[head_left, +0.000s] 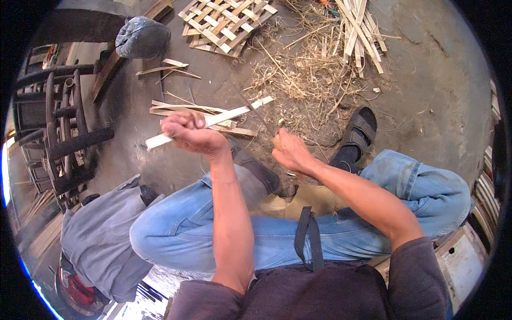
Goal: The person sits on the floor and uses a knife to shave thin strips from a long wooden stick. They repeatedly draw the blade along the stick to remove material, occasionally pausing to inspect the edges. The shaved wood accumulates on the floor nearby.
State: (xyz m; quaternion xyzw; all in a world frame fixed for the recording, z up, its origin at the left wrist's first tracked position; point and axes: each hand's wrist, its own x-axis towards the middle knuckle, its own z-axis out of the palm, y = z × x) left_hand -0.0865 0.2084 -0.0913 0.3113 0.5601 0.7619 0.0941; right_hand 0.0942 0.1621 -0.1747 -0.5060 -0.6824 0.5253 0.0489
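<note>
My left hand (196,134) is closed around a pale, flat bamboo strip (233,113), which slants up to the right past the fingers. My right hand (292,152) is closed on the handle of a knife (244,98). Its thin dark blade points up and left and crosses the strip near the far end; whether the edge touches the strip I cannot tell. Below the held strip, several loose bamboo strips (242,131) lie on the floor near my left foot.
Woven bamboo panels (226,26) lie ahead, beside a heap of shavings (290,69) and a bundle of strips (362,32). A stuffed plastic bag (141,37) rests at the far left, above a dark rack (66,114). My sandalled foot (360,130) is at right.
</note>
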